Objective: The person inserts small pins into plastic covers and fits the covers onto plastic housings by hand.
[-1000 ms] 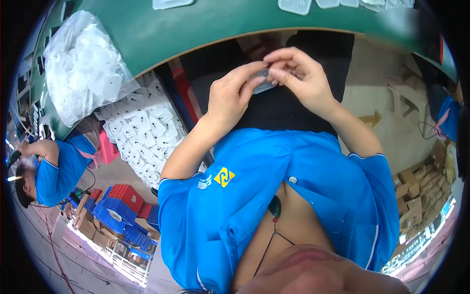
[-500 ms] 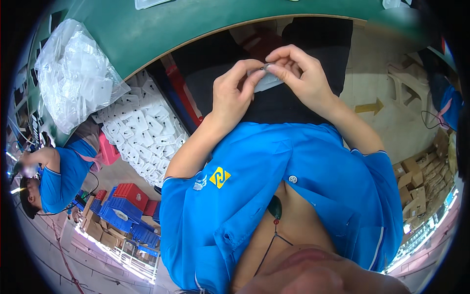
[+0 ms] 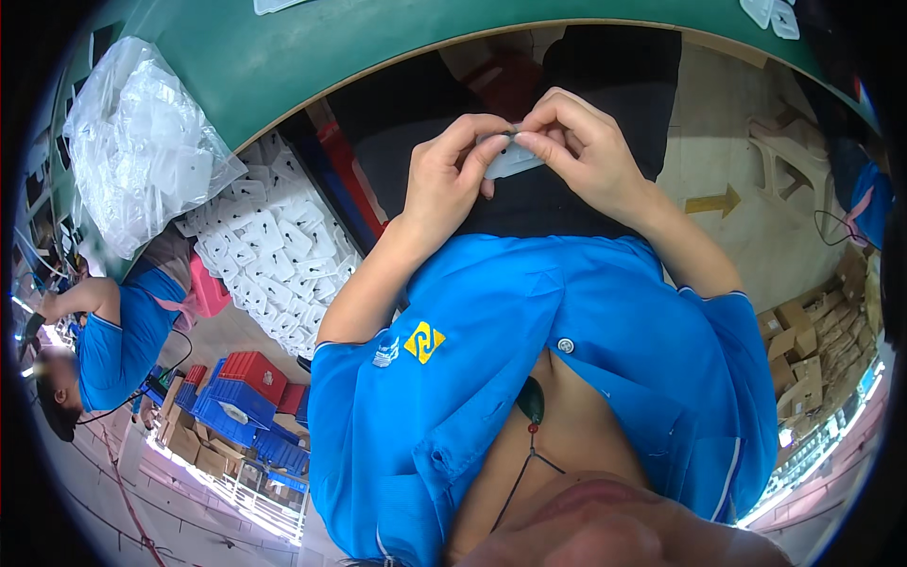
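Observation:
Above my lap, both hands pinch a small translucent white plastic piece (image 3: 513, 163) by its upper edge. My left hand (image 3: 455, 163) has thumb and index finger closed on its left side. From the other side my right hand (image 3: 578, 142) grips it, the thumb close to a tiny dark spot on the piece. The fingertips of the two hands nearly meet and hide part of that edge. To my left lies a heap of similar white pieces with dark centres (image 3: 274, 250).
A green table (image 3: 312, 47) curves across the far side, with a clear plastic bag (image 3: 142, 142) of pieces at its left. Several white pieces (image 3: 782, 19) lie at its far right. A co-worker in blue (image 3: 132, 326) is at the left; a beige stool (image 3: 792, 161) stands right.
My right fingers have settled lower and closer to my left fingertips. A dark blur over the table's far right is gone, and white pieces show there. The co-worker's arm has shifted.

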